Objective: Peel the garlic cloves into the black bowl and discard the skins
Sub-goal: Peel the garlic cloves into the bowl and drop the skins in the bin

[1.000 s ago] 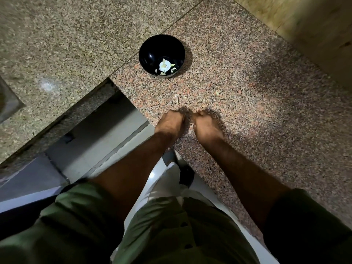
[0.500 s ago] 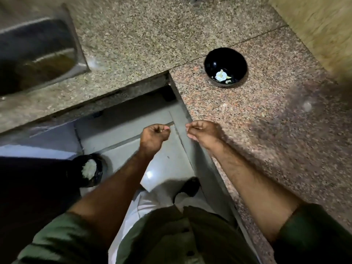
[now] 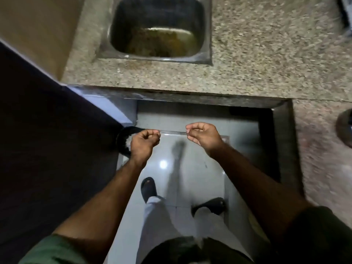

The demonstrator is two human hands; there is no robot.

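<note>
Low at the left, a round black bin with pale scraps inside stands on the grey tiled floor, partly hidden behind the person's left hand, whose curled fingers are bunched against the thumb; whether they pinch garlic skin cannot be told. Further right, the right hand hangs over the floor, fingertips likewise drawn together, and the black bowl sits well apart at the frame's right edge on the speckled granite counter.

Both hands hover over the tiled floor, the left hand and right hand with fingers curled, perhaps pinching skins. A dark bin sits beside the left hand; a steel sink is set in the desk ahead.
</note>
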